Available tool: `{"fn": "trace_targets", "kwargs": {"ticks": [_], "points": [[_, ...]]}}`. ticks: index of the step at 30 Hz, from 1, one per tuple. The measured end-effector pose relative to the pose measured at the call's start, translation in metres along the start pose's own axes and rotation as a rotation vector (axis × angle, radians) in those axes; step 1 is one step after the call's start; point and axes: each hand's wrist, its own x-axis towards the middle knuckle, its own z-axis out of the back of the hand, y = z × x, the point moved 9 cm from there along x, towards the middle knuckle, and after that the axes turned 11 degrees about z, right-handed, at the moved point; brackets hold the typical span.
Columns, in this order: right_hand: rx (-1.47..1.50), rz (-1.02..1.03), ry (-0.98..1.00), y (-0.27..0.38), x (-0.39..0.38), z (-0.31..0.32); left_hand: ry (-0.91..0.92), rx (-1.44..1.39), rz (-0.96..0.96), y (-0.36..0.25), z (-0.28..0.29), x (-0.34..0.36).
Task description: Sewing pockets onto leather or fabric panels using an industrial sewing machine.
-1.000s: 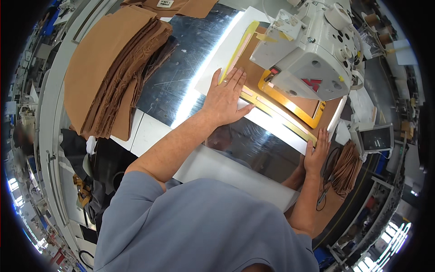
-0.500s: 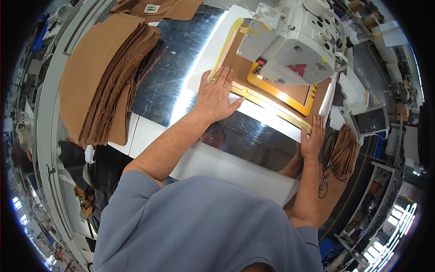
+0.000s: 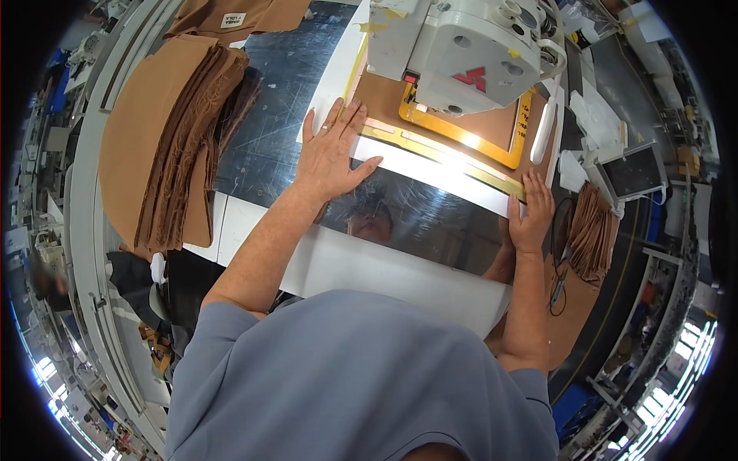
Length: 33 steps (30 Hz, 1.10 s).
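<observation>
Workshop bench, shiny metal table (image 3: 254,146) under a white sewing machine (image 3: 461,46): I log my left hand (image 3: 330,157) spread flat, fingers open, pressing the near left corner of the white-and-yellow frame (image 3: 453,157) that holds a brown piece (image 3: 484,127) beneath the machine head, and my right hand (image 3: 529,215) curled loosely over the frame's right end, gripping nothing that I can make out. Stack of brown cut pieces (image 3: 154,154) lies well apart at left, small screen (image 3: 634,173) at right. Risk, as I judge it: uneven pressure between the two hands could skew the frame, and left fingertips lie near the machine head.
</observation>
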Motion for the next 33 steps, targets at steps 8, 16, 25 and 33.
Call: {"fn": "trace_targets", "kwargs": {"ticks": [8, 16, 25, 33], "points": [[-0.021, -0.024, 0.012, -0.003, -0.007, -0.005, 0.019, 0.04, 0.009, -0.002, -0.001, 0.0], [-0.012, -0.019, -0.025, -0.003, -0.008, 0.001, -0.045, -0.036, 0.017, -0.005, 0.011, 0.002], [0.031, -0.002, -0.052, 0.0, -0.009, 0.001, 0.024, 0.071, 0.001, -0.008, 0.001, 0.002], [0.081, -0.005, -0.065, 0.001, -0.01, 0.005, -0.015, 0.036, -0.019, -0.01, 0.005, 0.0]]}}
